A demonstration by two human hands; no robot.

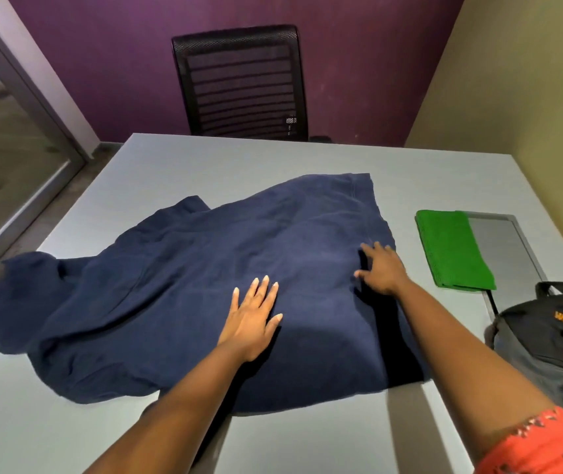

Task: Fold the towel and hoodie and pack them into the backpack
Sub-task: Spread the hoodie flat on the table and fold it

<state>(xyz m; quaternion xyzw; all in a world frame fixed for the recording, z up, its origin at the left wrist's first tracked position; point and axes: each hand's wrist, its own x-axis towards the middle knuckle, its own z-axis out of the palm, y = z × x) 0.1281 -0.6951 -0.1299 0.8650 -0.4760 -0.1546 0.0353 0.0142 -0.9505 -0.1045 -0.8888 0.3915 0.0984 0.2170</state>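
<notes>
Your left hand (pixel 251 319) and right hand (pixel 380 268) press flat (fingers straight, grasping nothing) on the navy hoodie (pixel 170 285) spread across the bench (pixel 204 159).

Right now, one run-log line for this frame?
stage: hoodie flat, unfolded | left hand flat on it | right hand on it | towel folded | backpack beside

Hoodie (pixel 184 295) fills table (pixel 239 159) centre — far strip bare; backpack (pixel 546 340) apparently crowds right.
</notes>
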